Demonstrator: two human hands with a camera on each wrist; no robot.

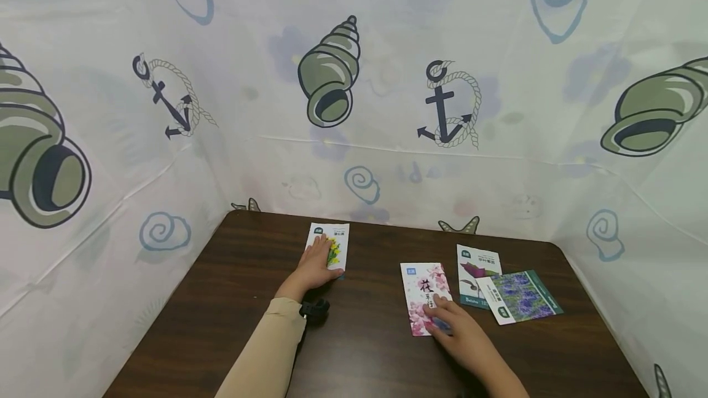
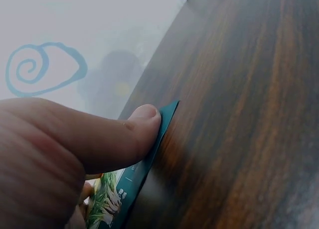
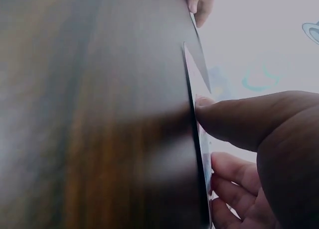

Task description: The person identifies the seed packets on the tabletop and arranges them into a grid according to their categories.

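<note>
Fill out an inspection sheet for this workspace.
Surface: dark wood-grain table
Job's things: yellow-flower packet and pink-blossom packet lie apart; at the right, violet-flower packet overlaps maroon-flower packet
Clutter: nothing seen
Hands: left hand rests on yellow-flower packet, thumb at its edge; right hand touches pink-blossom packet
Cables: nothing clearly seen
Surroundings: white cloth printed with shells and anchors

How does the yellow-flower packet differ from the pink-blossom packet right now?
The yellow-flower packet has a dark green logo; the pink-blossom packet has a blue logo. The yellow-flower packet lies by the far edge of the table; the pink-blossom packet lies farther right and nearer in. The left hand touches the yellow-flower packet, the right hand the pink-blossom packet. Both are rectangular and partly covered.
</note>
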